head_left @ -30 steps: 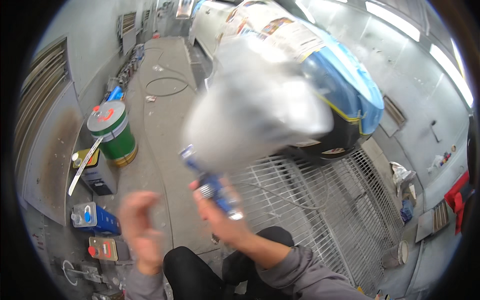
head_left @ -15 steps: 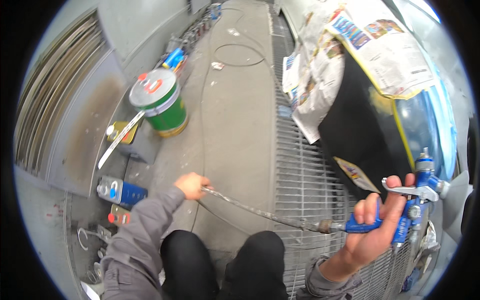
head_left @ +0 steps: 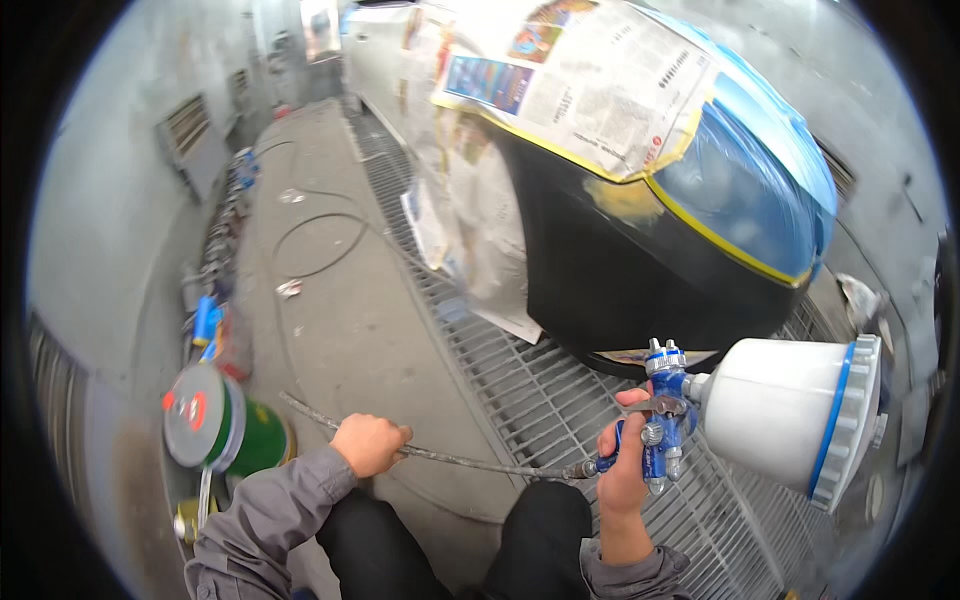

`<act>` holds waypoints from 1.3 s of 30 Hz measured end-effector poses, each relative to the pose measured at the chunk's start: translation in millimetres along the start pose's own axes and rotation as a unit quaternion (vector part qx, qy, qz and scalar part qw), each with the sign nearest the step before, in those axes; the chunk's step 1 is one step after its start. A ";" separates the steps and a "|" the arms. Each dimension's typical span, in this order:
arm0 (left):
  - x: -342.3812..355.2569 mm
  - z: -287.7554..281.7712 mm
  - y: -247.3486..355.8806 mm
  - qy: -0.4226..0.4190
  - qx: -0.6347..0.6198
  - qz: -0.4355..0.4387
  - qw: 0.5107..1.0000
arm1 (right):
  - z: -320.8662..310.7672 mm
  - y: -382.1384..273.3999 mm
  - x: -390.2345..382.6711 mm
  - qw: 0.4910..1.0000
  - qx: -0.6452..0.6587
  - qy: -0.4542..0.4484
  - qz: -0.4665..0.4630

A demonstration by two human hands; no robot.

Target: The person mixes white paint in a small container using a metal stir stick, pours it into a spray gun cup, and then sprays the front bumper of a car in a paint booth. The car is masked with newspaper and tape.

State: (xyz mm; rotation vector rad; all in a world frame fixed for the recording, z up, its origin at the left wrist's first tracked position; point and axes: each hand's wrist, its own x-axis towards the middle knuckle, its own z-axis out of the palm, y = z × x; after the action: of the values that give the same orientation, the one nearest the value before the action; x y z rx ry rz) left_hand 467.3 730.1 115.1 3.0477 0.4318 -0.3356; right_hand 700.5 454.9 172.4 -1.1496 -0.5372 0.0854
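My right hand (head_left: 622, 468) is wrapped round the handle of a blue spray gun (head_left: 655, 435), fingers by its trigger. A large white paint cup (head_left: 770, 412) with a blue ring and ribbed lid sticks out sideways from the gun. From the handle's end a paint-stained air hose (head_left: 480, 463) runs left to my left hand (head_left: 370, 445), which is closed round it. Ahead of the gun stands a black car bumper (head_left: 620, 270) with a yellowish patch. Newspaper sheets (head_left: 600, 90), yellow tape and blue plastic film (head_left: 735, 180) cover the parts around it.
A green drum (head_left: 250, 435) with a grey lid and a flat stick against it stands at the left. A thin hose (head_left: 320, 217) loops over the grey floor strip (head_left: 340, 320). Metal floor grating (head_left: 500, 370) runs beside the car. Cans and tools line the left wall.
The view has swung right and up, bringing in more of the car. The spray gun has turned, so its white cup now shows. Both hands keep their hold.
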 end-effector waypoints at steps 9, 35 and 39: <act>213.9 101.8 -116.4 -0.010 -0.112 0.329 0.938 | -9.1 42.5 -39.4 0.922 -0.094 0.373 -0.054; 159.6 129.7 16.9 -0.128 -0.083 0.545 0.824 | -163.2 17.0 -179.8 0.672 -0.250 0.697 0.013; 183.4 139.0 16.4 -0.172 -0.065 0.478 0.859 | -233.9 19.2 -203.7 0.598 -0.348 0.719 0.068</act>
State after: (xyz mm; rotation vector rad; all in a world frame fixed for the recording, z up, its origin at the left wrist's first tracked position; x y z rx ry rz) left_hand 615.1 753.4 -60.5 2.5484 -0.9936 -0.6935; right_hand 631.5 197.7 12.3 -1.5825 1.1032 -0.9662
